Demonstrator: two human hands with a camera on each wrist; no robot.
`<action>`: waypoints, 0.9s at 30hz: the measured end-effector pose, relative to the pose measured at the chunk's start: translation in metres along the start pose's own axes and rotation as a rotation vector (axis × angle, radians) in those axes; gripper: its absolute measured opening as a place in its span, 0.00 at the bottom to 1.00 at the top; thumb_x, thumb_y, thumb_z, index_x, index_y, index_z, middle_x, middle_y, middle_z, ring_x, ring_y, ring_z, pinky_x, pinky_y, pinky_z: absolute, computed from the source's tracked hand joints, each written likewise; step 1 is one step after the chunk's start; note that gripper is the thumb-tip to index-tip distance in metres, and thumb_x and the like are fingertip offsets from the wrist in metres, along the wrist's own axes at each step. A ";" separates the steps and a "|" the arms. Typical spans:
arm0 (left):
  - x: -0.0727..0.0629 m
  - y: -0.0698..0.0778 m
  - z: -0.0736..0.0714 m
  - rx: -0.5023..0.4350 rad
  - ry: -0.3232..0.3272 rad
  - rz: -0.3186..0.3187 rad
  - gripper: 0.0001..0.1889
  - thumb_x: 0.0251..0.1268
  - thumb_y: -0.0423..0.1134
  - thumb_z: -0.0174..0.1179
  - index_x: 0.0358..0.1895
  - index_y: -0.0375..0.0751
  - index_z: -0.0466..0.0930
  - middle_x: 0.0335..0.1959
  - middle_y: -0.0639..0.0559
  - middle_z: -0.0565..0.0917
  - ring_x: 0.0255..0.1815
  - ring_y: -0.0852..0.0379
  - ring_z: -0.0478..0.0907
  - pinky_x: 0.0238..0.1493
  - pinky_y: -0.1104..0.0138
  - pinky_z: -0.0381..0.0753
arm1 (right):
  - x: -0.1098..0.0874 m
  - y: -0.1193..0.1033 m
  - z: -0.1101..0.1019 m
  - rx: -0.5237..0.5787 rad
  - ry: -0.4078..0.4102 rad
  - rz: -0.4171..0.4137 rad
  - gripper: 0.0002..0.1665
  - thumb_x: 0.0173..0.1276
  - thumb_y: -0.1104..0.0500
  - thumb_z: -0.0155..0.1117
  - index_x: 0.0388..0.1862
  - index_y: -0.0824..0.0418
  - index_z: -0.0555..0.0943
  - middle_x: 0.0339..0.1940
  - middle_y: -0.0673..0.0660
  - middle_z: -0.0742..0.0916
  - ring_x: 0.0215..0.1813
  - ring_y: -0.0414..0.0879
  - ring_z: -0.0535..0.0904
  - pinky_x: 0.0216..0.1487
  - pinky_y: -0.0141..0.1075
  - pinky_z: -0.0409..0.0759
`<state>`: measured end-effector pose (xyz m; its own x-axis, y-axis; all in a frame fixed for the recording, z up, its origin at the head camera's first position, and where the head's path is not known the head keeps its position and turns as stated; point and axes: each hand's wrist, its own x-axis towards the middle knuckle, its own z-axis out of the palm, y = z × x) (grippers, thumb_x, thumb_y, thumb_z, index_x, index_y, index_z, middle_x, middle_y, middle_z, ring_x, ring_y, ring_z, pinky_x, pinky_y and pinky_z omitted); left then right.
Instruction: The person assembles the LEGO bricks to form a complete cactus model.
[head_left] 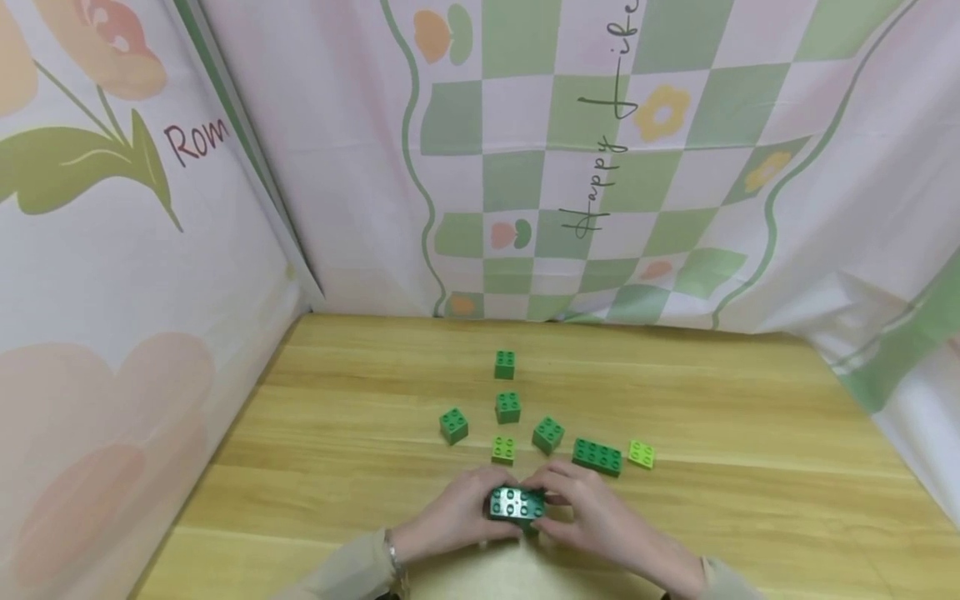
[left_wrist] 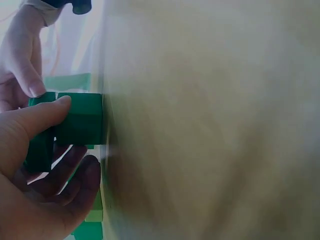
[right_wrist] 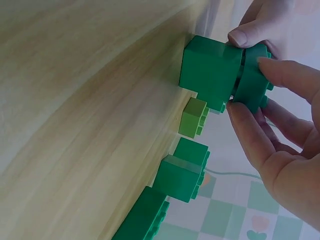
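A dark green eight-stud brick (head_left: 513, 502) lies over a chunky green block (right_wrist: 210, 70) that stands on the table. A thin dark gap runs between the two in the right wrist view. My left hand (head_left: 467, 507) grips the left end, its thumb reaching across the seam to the lower block (left_wrist: 80, 120). With thumb and fingertips, my right hand (head_left: 588, 510) pinches the other end of the upper brick. Just beyond the hands are a light green brick (head_left: 503, 450) and a green square brick (head_left: 548, 434).
Farther back stand more green square bricks (head_left: 453, 425), one of them (head_left: 505, 364) the farthest. To the right lie a long dark green brick (head_left: 597, 457) and a light green one (head_left: 641, 454). Printed curtains (head_left: 360, 208) hang behind the wooden table (head_left: 750, 417).
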<state>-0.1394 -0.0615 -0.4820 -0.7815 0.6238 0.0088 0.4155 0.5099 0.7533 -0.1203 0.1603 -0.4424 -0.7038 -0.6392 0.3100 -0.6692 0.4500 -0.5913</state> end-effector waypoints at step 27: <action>0.003 0.003 0.001 0.104 0.030 0.019 0.20 0.52 0.44 0.75 0.48 0.47 0.82 0.45 0.59 0.86 0.44 0.73 0.78 0.51 0.80 0.79 | -0.004 0.006 -0.003 -0.001 0.023 0.005 0.20 0.55 0.66 0.75 0.48 0.61 0.85 0.46 0.57 0.88 0.45 0.46 0.86 0.41 0.27 0.89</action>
<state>-0.1403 -0.0576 -0.4804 -0.7856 0.6172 0.0433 0.4755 0.5575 0.6805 -0.1217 0.1673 -0.4452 -0.7124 -0.6226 0.3239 -0.6657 0.4536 -0.5925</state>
